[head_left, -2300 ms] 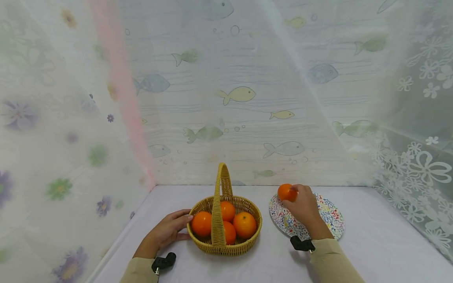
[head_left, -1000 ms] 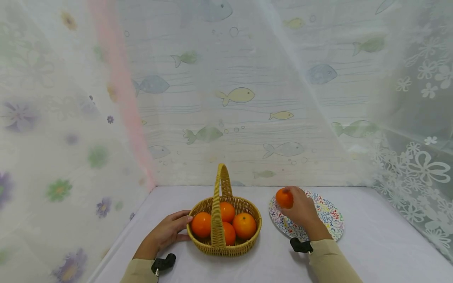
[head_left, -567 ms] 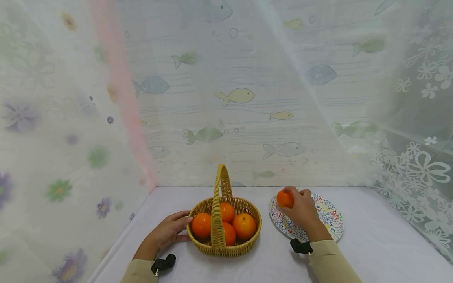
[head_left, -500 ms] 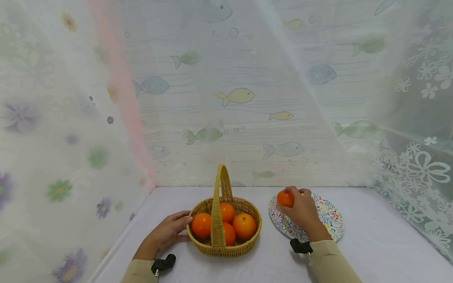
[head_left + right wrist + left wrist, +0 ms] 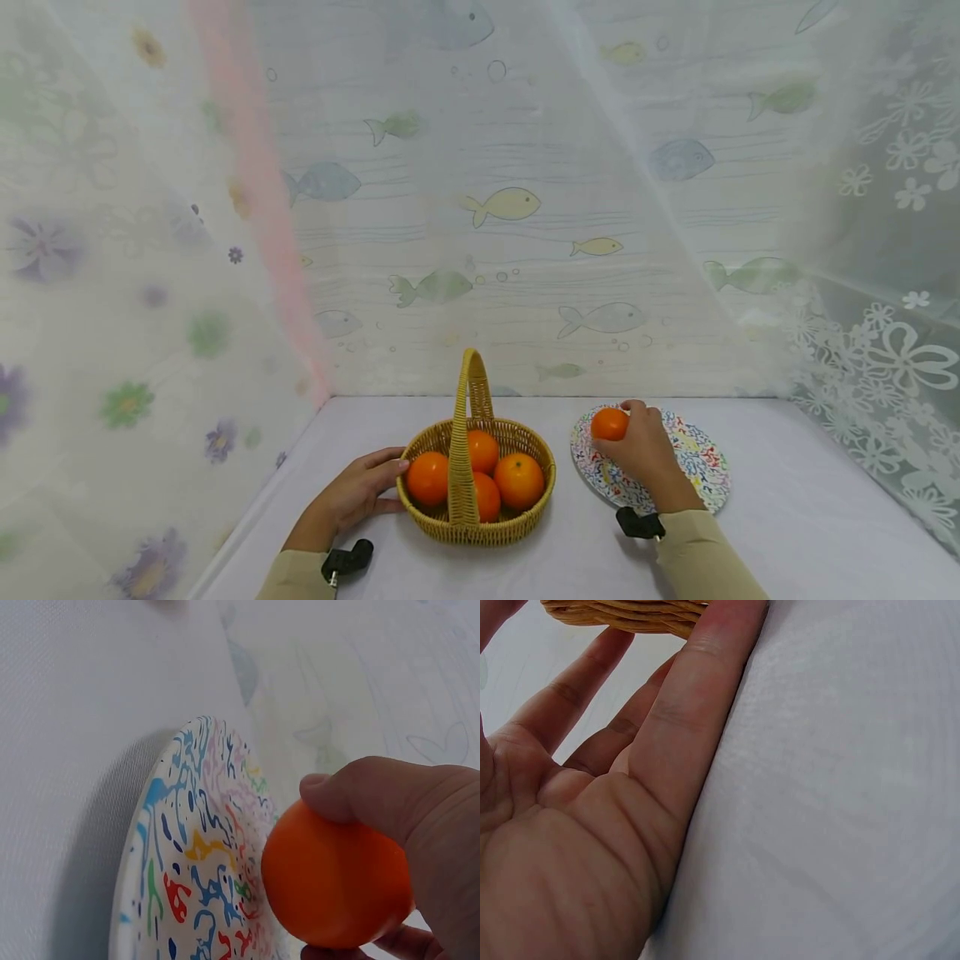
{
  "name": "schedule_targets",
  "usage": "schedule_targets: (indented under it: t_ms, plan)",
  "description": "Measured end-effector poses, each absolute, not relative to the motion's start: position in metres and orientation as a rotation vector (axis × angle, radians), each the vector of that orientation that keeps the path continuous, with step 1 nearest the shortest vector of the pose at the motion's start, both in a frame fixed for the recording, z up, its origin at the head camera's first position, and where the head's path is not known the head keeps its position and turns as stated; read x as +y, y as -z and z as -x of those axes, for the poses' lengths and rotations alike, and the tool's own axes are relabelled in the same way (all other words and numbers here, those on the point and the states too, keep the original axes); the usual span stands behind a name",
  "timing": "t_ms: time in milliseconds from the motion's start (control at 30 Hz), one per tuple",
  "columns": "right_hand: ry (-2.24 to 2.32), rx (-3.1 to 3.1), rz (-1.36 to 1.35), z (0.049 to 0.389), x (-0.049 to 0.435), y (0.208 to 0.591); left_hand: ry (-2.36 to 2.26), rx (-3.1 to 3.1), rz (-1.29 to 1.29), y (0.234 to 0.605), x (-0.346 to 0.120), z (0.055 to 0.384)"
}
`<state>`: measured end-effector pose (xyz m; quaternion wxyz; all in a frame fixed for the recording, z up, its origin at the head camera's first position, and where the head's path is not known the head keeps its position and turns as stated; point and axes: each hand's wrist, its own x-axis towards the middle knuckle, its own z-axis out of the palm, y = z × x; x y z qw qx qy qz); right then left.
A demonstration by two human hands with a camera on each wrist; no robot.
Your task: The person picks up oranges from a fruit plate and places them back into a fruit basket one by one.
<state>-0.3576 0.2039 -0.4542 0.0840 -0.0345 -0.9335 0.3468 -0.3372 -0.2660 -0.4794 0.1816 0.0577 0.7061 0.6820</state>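
Observation:
In the head view my right hand (image 5: 643, 446) is over the left part of a round plate (image 5: 701, 458) patterned in many colours. It holds an orange (image 5: 609, 424); in the right wrist view the thumb lies on the orange (image 5: 334, 877) and fingertips show at its underside. Whether the orange touches the plate is hard to tell. My left hand (image 5: 360, 492) rests against the left side of a yellow woven basket (image 5: 510, 527), its fingers extended and loosely bent. Several oranges (image 5: 519, 479) lie inside, partly hidden by the upright handle (image 5: 461, 467).
A white cloth (image 5: 555, 567) covers the table. Behind it hangs a sheer curtain (image 5: 517, 250) printed with fish, and flowered curtains (image 5: 135, 350) close in both sides. Each wrist carries a small black camera (image 5: 639, 523).
My right hand has lowered the orange toward the plate. Its fingers have since shifted on the orange, so more of the fruit shows. My left hand and the basket have stayed put.

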Motion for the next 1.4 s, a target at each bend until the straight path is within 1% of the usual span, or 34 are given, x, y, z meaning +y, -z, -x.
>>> schedule_targets:
  t_ms: [233,500,767,1400]
  plan:
    - [-1.061,-2.751,0.100,0.357,0.203,0.449,-1.921,2.003,-0.161,0.480,-0.266,0.338]
    - [-1.132,-2.705,-0.004,0.355,0.199,0.439,-1.929,1.991,-0.160,0.480,-0.266,0.337]
    - [-1.062,-2.639,-0.087,0.351,0.195,0.430,-1.931,1.993,-0.163,0.480,-0.266,0.337]
    - [-1.197,-2.444,-0.318,0.334,0.180,0.402,-1.923,2.003,-0.147,0.480,-0.266,0.336]
